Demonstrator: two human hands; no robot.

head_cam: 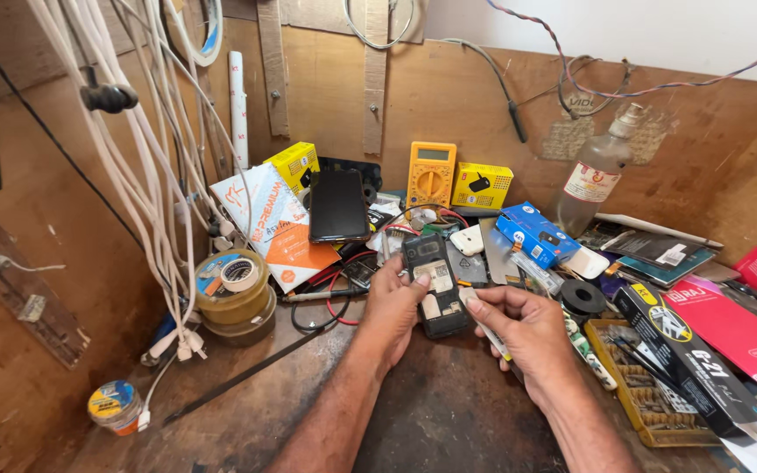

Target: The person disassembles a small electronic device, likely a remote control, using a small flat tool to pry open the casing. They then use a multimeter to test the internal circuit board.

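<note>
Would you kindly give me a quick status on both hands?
Left hand grips opened mobile phone. Right hand holds white tool against it. Clutter crowds workbench.

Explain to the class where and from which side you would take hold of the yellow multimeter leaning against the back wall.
Probably grip the yellow multimeter by its two long side edges near the top, coming from the front and above. It stands nearly upright against the wooden wall, so its back is shut off, and wires and small parts crowd its foot. The upper part stands free, with a yellow box close on one side.
</note>
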